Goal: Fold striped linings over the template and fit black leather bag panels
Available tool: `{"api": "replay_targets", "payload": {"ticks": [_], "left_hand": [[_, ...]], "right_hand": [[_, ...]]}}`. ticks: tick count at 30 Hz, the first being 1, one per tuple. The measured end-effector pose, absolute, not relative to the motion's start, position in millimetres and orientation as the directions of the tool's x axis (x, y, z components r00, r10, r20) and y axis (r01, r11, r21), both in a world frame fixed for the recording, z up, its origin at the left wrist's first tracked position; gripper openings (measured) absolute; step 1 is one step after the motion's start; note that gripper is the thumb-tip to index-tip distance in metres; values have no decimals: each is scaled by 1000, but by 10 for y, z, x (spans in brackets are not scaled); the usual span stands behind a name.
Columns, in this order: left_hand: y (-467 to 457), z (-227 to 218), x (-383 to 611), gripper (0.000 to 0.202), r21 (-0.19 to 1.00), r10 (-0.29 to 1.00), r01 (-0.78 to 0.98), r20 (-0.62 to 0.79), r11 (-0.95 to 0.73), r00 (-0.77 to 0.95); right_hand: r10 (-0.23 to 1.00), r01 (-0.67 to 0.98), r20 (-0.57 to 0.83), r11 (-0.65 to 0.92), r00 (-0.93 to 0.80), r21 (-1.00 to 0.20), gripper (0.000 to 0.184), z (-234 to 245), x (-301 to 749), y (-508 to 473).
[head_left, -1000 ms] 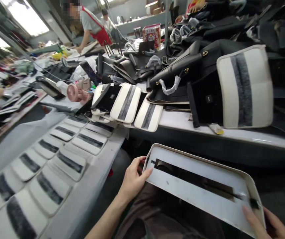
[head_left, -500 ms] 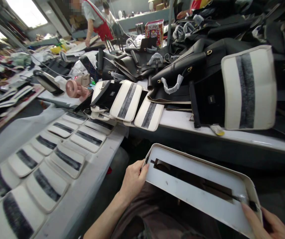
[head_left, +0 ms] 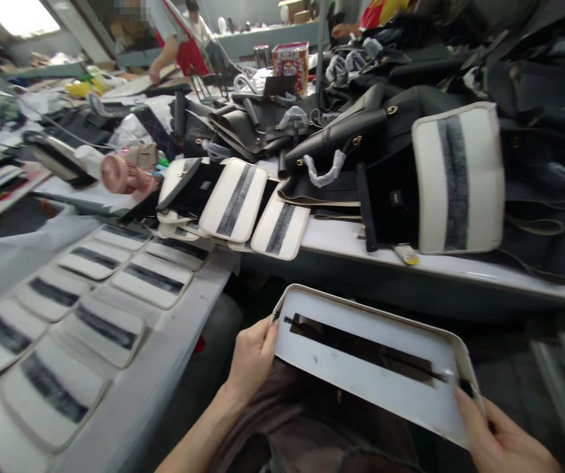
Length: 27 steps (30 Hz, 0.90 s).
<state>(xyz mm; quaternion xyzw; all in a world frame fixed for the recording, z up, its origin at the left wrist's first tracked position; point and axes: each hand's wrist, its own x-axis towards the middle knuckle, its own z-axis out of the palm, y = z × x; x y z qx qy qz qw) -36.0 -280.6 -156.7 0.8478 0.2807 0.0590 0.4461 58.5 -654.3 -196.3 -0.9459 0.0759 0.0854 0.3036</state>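
Over my lap I hold a shallow white rectangular frame (head_left: 361, 378) with a raised cream rim and a long slot cut through its middle. My left hand (head_left: 255, 355) pinches its left end, thumb on the inner face. At the right end my right hand (head_left: 497, 427) grips the rim, thumb inside and fingers behind. The frame tilts, its right end nearer to me. On the table to the left lie several cream panels with dark stripes (head_left: 154, 279). Beyond the frame, a larger striped cream panel (head_left: 477, 184) joins a black bag part on the bench.
Black bags (head_left: 341, 128) with wrapped handles pile along the bench (head_left: 329, 235) ahead. A pink fan (head_left: 122, 175) stands at its left part. The left table's edge (head_left: 203, 302) runs beside my left arm. Farther back are a co-worker's arm (head_left: 167, 56) and a patterned box (head_left: 291, 62).
The surroundings, the frame and both hands have shifted left in view. Both hands keep their grip on the frame's ends, and its tilt looks about the same.
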Motion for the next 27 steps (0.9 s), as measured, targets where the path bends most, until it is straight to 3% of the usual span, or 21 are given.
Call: {"api": "replay_targets", "payload": {"ticks": [2, 4, 15, 19, 22, 27], "left_hand": [[-2817, -1588, -382, 39, 783, 544, 437, -152, -443, 825], [-2797, -1620, -388, 41, 754, 572, 466, -147, -464, 807], [-2687, -1664, -368, 51, 626, 542, 522, -182, -579, 820], [-2577, -1703, -377, 63, 646, 506, 553, -284, -527, 814], [-2459, -1720, -327, 70, 700, 482, 563, -346, -438, 805], [-2266, -1717, -141, 61, 775, 451, 508, -326, -376, 831]], "right_hand": [[-128, -214, -188, -791, 974, -573, 50, -1786, 541, -6364], [-75, -195, -210, -745, 975, -639, 53, -1682, 540, -6236], [-109, -235, -220, -668, 969, -706, 48, -1634, 520, -6198], [-98, -301, -316, -649, 944, -698, 49, -1555, 558, -6179], [-51, -273, -347, -728, 936, -629, 55, -1528, 613, -6251], [-50, -114, -117, -754, 992, -646, 61, -1559, 1021, -6478]]}}
